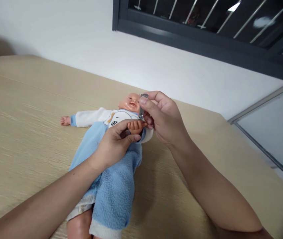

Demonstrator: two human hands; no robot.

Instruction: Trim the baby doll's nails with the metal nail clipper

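A baby doll (116, 159) in a blue fleece suit with white sleeves lies on its back on a beige wooden table (24, 109). Its other arm stretches out to the left. My left hand (113, 144) is closed around the doll's small hand (135, 126), lifting it over the chest. My right hand (162, 118) pinches a metal nail clipper (141, 108), thumb on its lever, with the clipper's jaws right at the doll's fingertips. The doll's head (131, 102) shows just behind the clipper.
A white wall (131, 56) rises behind the table's far edge, with a dark-framed barred window (206, 26) above. A pale panel with a metal frame (268, 132) stands beyond the table's right edge.
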